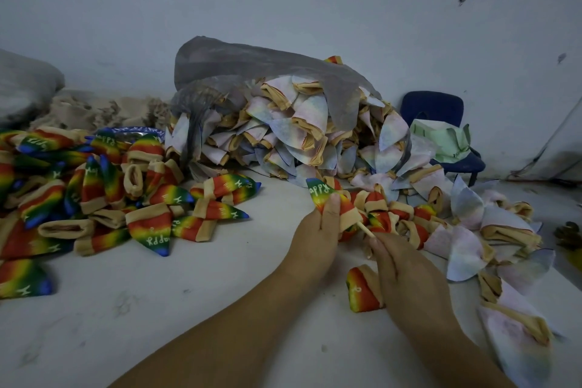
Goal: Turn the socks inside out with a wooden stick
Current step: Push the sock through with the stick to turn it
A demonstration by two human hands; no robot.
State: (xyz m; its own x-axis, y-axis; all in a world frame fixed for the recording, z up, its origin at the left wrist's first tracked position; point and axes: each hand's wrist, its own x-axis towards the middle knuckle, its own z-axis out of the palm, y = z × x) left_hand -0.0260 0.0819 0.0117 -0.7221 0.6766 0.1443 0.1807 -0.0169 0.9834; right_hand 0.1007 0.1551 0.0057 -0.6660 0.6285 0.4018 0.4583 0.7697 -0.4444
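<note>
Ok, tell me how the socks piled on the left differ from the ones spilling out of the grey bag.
The left pile shows bright rainbow bands with white lettering; the bag socks look pale and washed-out, without readable lettering. The left pile lies spread on the floor; the bag socks sit heaped, partly under the grey bag. Both have tan cuffs and pointed toes.
</note>
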